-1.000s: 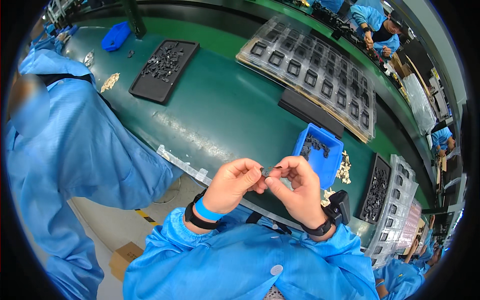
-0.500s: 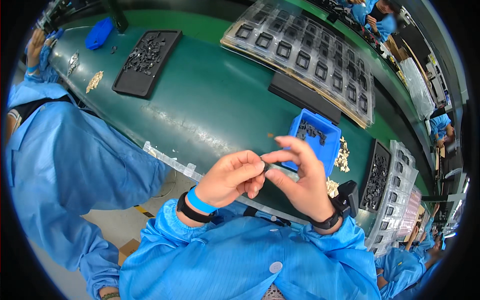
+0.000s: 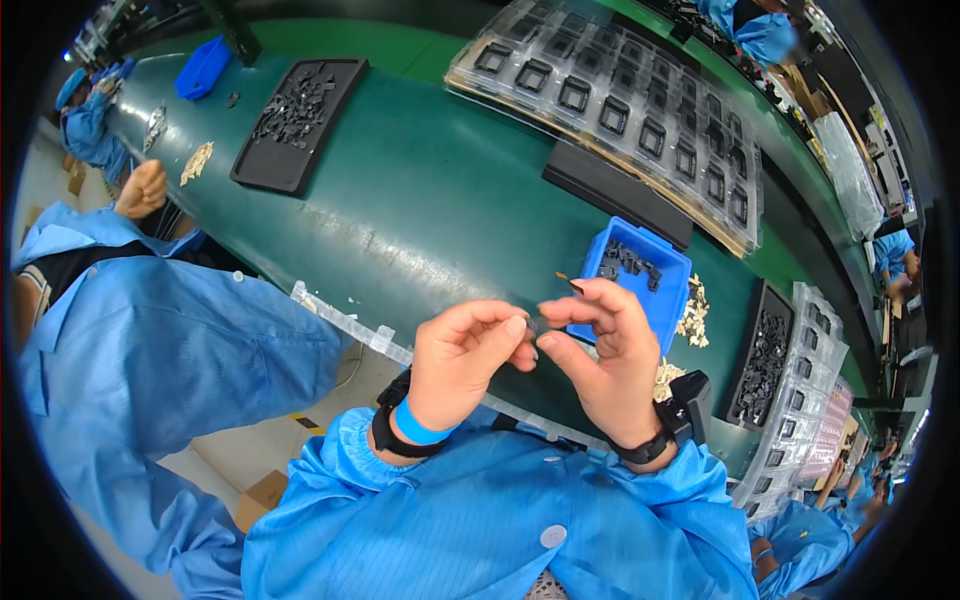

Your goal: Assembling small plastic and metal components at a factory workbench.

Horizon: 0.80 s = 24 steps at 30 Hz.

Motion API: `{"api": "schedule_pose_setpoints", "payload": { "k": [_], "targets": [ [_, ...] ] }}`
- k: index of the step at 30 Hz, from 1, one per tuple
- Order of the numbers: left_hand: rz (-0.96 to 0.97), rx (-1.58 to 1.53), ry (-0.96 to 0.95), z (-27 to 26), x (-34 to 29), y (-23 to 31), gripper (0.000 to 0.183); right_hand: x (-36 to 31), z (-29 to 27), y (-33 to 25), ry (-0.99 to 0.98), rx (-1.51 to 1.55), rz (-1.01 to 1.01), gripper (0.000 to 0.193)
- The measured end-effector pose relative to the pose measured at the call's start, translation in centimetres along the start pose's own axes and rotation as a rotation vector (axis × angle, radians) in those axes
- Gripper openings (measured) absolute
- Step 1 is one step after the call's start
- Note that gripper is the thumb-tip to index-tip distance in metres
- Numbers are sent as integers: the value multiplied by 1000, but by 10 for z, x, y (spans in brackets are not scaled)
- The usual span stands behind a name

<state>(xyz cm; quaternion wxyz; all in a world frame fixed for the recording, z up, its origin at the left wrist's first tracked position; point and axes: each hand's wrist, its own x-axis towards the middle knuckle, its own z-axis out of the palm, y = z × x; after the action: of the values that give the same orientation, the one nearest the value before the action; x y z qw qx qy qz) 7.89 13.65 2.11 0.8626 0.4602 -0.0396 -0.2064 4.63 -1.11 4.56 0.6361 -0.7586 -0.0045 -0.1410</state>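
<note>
My left hand (image 3: pixel 462 352) is closed in a pinch, thumb against the fingers, on a small dark part (image 3: pixel 533 325) that is mostly hidden by the fingertips. Just to its right, my right hand (image 3: pixel 612 372) has thumb and fingers curved and apart beside that part. At the right index fingertip sits a thin amber-brown sliver (image 3: pixel 570 282); whether it is stuck there or held, I cannot make out. Behind my right hand is a blue bin (image 3: pixel 668 318) holding several small black parts (image 3: pixel 630 264).
Cream-coloured pieces (image 3: pixel 694 315) lie beside the bin. Black trays of dark parts stand at far left (image 3: pixel 262 170) and right (image 3: pixel 762 365). Clear trays with square black frames (image 3: pixel 613 115) are stacked at the back. A co-worker in blue (image 3: pixel 180 340) is close on my left.
My right thumb and fingers have drawn slightly away from the small part, leaving a gap. The amber sliver shows more clearly at the fingertip. The co-worker's raised fist has appeared at left.
</note>
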Motion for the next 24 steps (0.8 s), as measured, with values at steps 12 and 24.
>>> {"api": "schedule_pose_setpoints", "payload": {
  "k": [12, 24],
  "targets": [
    [88, 242, 93, 1, 4, 3, 9, 2, -13, -8, -96, -231, 82, 14],
    [-182, 117, 54, 15, -6, 7, 9, -3, -44, -26, -178, 112, 333, 7]
  ]
}}
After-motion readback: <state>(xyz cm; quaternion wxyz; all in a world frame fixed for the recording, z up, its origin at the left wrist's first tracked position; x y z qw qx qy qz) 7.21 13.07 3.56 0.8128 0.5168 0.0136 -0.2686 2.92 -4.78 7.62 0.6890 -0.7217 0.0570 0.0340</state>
